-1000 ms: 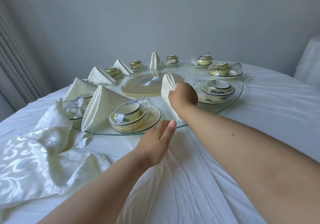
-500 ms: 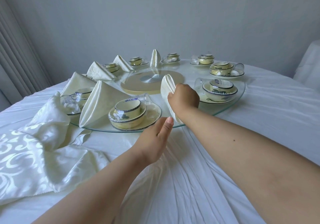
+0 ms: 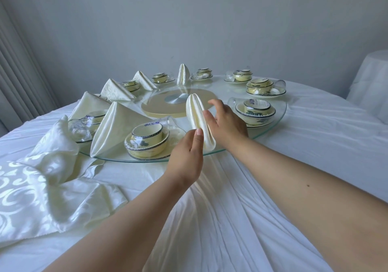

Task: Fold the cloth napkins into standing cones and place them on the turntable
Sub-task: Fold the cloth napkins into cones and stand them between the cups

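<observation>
Round table under a white tablecloth [image 3: 262,198]; the glass turntable [image 3: 279,115] sits on it and serves as landmark for all positions below. At the turntable's centre, a cream disc with a metal hub [image 3: 176,99]. Around its rim, wrapped bowl-and-plate sets; nearest set [image 3: 148,140] at the near-left rim, another set [image 3: 255,111] at the right rim. Five finished cones [image 3: 114,127] stand along the left and far rim. Off the turntable to its left, on the cloth, a pile of unfolded napkins [image 3: 42,192]. Current napkin cone [image 3: 199,122] stands on the near rim, between the two closest bowl sets, base at the glass edge. Long axis near upright, tilted a little so the tip points up and toward the hub; open seam faces the camera. Left hand [image 3: 186,160] is just outside the near rim, fingers straight and together, fingertip touching the cone's lower left flank, not pinching. Right hand [image 3: 225,122] is over the glass, just right of the cone, fingers relaxed and spread, the fingertips at the cone's right flank; contact there looks light, cannot tell if any remains. The cone lies between the two hands, both about equally near. Judgement: placement nearly done; the next move turns on both hands parting sideways without dragging the base, since the slim cone could tip along its lean.
</observation>
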Demonstrator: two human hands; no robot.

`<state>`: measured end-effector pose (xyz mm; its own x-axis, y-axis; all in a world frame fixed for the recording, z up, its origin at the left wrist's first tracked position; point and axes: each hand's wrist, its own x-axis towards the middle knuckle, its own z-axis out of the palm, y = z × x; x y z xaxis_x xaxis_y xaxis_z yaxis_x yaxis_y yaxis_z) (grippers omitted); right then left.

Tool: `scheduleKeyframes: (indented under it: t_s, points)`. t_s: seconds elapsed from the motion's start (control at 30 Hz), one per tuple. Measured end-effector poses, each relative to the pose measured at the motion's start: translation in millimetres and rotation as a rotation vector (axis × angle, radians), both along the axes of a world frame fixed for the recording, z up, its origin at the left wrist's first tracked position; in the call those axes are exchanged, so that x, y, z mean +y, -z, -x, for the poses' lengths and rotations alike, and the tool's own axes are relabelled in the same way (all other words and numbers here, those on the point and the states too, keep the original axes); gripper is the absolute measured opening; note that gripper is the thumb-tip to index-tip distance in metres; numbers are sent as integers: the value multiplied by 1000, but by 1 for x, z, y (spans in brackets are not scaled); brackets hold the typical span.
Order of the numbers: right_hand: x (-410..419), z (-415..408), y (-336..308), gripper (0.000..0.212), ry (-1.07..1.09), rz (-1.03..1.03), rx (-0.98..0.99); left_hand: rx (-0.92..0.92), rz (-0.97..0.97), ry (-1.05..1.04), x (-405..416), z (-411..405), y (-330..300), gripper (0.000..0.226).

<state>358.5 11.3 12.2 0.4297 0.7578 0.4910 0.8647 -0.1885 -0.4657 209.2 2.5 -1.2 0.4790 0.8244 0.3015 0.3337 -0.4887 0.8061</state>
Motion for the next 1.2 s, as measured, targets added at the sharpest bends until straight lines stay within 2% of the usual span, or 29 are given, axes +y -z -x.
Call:
scheduleKeyframes:
  t_s: [0.13,0.3,0.43,0.57,0.67,0.8,0.87,0.93,1.0,1.2]
  points:
    - [-14,-2,17,37,-149,48,-123,16,-7,0,2,-14,-3,53]
    - [-12,-8,28,46,-118,-20,15,163,-75,-82,6,-25,-4,65]
    - [-14,-10,30,44,-87,-58,84,262,-90,-112,6,-31,-7,68]
    - [-13,-9,30,53,-145,-152,208,228,-104,-106,6,-35,-12,63]
    - [-9,-11,31,70,-175,-144,314,221,-50,-117,9,-39,-13,62]
    - [-9,-16,34,64,-218,-112,399,203,13,-124,12,-43,-13,64]
    - [-9,-17,36,70,-216,-89,397,198,46,-151,15,-44,-9,62]
    - [-8,-19,35,78,-154,-89,356,220,66,-170,21,-47,-5,73]
    - [-8,-19,34,75,-113,-77,320,237,68,-183,23,-49,-3,79]
    - [-10,-16,35,78,-219,-32,277,162,56,-154,20,-46,-6,66]
